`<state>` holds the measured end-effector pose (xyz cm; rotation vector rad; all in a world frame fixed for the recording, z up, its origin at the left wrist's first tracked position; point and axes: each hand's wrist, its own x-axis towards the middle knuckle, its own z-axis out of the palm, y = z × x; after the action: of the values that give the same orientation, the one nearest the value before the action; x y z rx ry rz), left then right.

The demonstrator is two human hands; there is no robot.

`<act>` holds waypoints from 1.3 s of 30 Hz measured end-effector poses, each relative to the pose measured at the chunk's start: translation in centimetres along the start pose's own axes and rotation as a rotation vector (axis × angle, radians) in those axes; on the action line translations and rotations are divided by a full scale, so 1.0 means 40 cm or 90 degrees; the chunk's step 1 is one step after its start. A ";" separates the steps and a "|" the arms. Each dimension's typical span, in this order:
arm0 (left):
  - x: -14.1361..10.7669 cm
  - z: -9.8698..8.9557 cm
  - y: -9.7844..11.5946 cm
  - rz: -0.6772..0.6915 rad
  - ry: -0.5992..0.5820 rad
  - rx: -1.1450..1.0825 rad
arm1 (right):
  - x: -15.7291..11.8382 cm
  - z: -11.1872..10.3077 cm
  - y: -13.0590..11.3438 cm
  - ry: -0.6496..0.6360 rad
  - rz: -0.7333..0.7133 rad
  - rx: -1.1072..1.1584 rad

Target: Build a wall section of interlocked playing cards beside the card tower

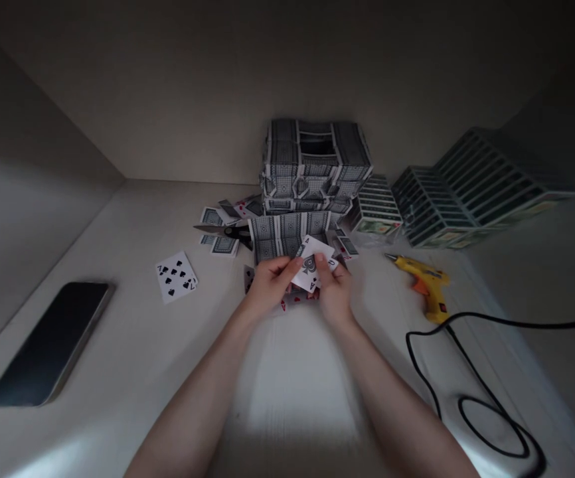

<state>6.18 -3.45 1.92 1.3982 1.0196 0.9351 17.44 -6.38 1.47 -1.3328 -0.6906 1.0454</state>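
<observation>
Both my hands hold a white ace of spades playing card [312, 264] up by its edges, just above the tabletop. My left hand [270, 285] pinches its left side, and my right hand [334, 289] grips its lower right. Directly ahead of the card rises a tiered structure of blue-backed playing cards [312, 166], with a bent row of cards [285, 236] at its foot. Beneath my hands lie more cards with red marks [297, 297], partly hidden by my fingers.
Black-handled scissors [228, 232] lie among loose cards left of the structure. A seven of spades [176, 276] and a dark phone [51, 344] rest further left. To the right are stepped rows of cards [467, 189], a yellow-orange glue gun [425, 287] and its looped black cord [467, 398].
</observation>
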 end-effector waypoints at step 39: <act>0.001 -0.008 -0.006 -0.020 -0.009 -0.015 | 0.007 -0.011 0.012 -0.043 -0.013 -0.023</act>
<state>5.89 -3.31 1.70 1.3648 1.0142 0.9100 17.85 -6.36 0.90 -1.3239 -0.7747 1.0705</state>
